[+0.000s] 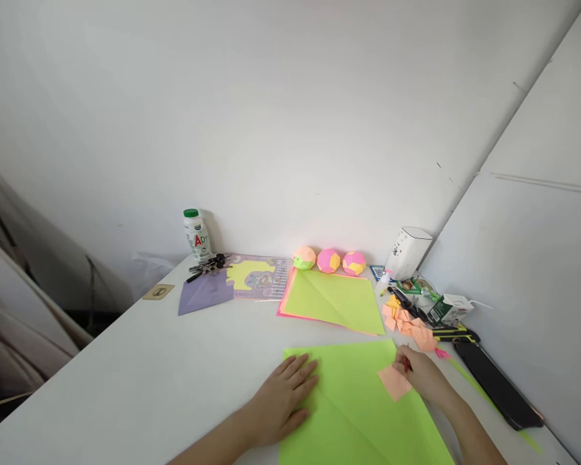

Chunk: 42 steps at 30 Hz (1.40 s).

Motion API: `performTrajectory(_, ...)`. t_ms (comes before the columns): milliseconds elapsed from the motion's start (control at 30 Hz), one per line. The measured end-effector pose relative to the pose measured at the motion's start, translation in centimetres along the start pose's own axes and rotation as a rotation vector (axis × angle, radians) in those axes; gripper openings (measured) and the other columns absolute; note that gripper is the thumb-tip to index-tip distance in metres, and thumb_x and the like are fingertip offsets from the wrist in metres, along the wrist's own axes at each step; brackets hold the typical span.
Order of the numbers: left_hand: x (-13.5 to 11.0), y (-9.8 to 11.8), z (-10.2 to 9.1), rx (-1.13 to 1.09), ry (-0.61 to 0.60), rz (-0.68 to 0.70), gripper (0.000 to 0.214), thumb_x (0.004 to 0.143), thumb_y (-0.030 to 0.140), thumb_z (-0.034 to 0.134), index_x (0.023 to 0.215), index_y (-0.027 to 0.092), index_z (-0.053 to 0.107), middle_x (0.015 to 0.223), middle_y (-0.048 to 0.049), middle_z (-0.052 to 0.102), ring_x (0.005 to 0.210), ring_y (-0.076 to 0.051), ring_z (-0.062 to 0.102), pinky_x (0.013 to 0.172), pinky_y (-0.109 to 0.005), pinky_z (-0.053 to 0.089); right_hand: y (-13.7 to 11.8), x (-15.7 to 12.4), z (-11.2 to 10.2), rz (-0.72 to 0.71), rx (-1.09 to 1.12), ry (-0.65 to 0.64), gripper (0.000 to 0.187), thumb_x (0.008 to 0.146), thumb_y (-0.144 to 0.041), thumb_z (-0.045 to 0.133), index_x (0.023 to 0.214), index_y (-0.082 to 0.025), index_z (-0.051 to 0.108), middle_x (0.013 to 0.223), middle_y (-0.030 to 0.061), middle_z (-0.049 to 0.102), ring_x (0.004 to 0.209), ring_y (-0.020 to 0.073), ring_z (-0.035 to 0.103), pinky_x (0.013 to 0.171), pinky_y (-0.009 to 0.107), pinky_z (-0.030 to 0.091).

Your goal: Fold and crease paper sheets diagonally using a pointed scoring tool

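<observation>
A large bright green paper sheet (348, 400) with faint fold lines lies at the table's front. My left hand (285, 397) rests flat on its left side, fingers spread. A small peach paper piece (395, 384) sits near the sheet's right edge. Over its upper right corner, my right hand (421, 374) is closed around a thin, dark red pen (407, 364). The pen's tip points upward past the fingers; its lower end is hidden by the hand. Just beyond lies a pile of small peach paper pieces (407, 323).
Yellow-green sheets (334, 300) lie behind, below three paper balls (328, 260). Leftward are a purple sheet (206, 294), keys (208, 265) and a white bottle (196, 236). Along the right wall stand a white cylinder (409, 255), a small box (450, 310), a cutter (455, 334) and a black case (496, 384).
</observation>
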<state>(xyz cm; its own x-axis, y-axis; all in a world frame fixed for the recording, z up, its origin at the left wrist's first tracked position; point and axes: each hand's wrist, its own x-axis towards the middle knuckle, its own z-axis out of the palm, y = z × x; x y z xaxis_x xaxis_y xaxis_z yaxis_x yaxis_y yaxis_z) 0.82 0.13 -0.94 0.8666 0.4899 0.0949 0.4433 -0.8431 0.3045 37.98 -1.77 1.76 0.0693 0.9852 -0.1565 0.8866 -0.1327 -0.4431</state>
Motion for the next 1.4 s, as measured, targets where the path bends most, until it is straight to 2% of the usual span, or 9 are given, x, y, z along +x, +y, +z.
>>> performTrajectory(600,0.0,0.2,-0.6,-0.056,-0.014,-0.018,0.058,0.094,0.039,0.042,0.147,0.027,0.020,0.153,-0.0046,0.018,0.141,-0.031,0.015,0.112,-0.054,0.021,-1.1,-0.5,-0.4,0.023,-0.083,-0.021,0.012,0.080,-0.024,0.044,0.069,-0.022,0.043,0.064,-0.0007,0.055,0.060,0.0163,0.050,0.053,0.023,0.029)
performTrajectory(1033,0.0,0.1,-0.7,-0.067,-0.023,-0.011,0.060,0.093,0.040,0.044,0.146,0.026,0.020,0.154,-0.0045,0.014,0.141,-0.031,0.013,0.113,-0.055,0.020,-0.4,-0.1,0.2,0.025,-0.124,-0.034,0.012,0.080,-0.022,0.043,0.068,-0.022,0.040,0.064,-0.0013,0.053,0.061,0.0168,0.051,0.054,0.023,0.029)
performTrajectory(1400,0.3,0.3,-1.3,-0.066,-0.054,-0.025,0.060,0.091,0.038,0.046,0.145,0.026,0.024,0.153,-0.0059,0.017,0.140,-0.032,0.016,0.112,-0.055,0.021,0.0,0.2,0.5,0.031,-0.065,-0.017,0.012,0.077,-0.023,0.048,0.067,-0.023,0.041,0.062,-0.0016,0.053,0.058,0.0165,0.051,0.052,0.022,0.027)
